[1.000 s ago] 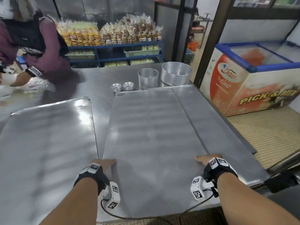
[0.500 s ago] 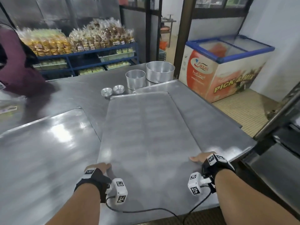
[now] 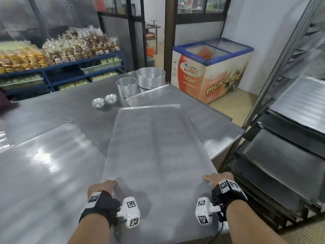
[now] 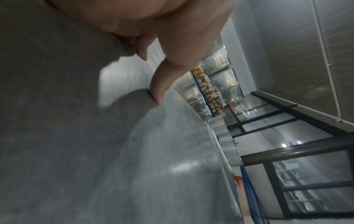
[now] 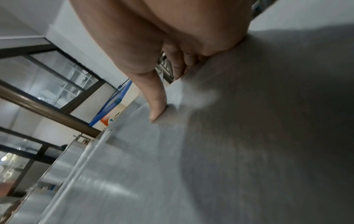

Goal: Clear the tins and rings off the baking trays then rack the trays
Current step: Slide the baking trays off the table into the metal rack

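Nearest the person, the left hand (image 3: 103,188) and the right hand (image 3: 215,179) each pinched a near corner of the bare baking tray (image 3: 154,155), thumb on top and fingers (image 5: 178,66) curled under its edge, as both wrist views showed. The tray lay angled across the counter (image 3: 52,110), its far end over a second tray (image 3: 202,110) and its near right corner out past the counter edge. With so long a sheet held only at one end, the far end would likely sag or scrape the tray beneath, and a thumb could slip on the smooth metal. Just to the right stood the rack (image 3: 281,164); a careless swing might strike its upright. Farther off, the two round tins (image 3: 140,81) and two small fluted tins (image 3: 104,101) sat close beyond the tray's far edge, where a forward shove could knock them.
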Motion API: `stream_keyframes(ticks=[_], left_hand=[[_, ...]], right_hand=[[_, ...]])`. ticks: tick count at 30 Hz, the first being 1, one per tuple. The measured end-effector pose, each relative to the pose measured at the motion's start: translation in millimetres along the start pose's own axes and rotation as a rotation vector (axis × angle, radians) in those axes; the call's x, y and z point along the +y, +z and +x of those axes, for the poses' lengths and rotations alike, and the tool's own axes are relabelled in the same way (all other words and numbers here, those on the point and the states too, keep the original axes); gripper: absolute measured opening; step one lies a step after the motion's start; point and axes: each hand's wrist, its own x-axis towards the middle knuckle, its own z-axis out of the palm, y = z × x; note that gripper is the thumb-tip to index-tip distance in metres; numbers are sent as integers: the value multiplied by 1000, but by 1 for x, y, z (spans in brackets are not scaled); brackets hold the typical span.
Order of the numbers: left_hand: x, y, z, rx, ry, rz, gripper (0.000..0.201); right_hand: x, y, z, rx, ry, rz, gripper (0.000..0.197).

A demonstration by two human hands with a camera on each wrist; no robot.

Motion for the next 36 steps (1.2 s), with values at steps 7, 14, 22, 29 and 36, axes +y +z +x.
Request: stream_keyframes(ticks=[7, 14, 22, 29, 36], left_hand=[[10, -3, 9, -96, 12, 129, 35], [26, 5, 13, -183, 111, 250, 26], [28, 13, -1, -305, 286, 319, 31], [38, 24, -31, -380, 334, 357, 48], [44, 44, -66, -458, 353, 427, 55]], right_hand=[[34, -8, -39, 87, 81, 153, 42], [64, -24, -90, 293, 88, 314, 33], [102, -37, -159, 530, 100, 478, 34], [140, -49, -203, 616, 88, 634, 26], [173, -61, -230, 723, 100, 731, 23]])
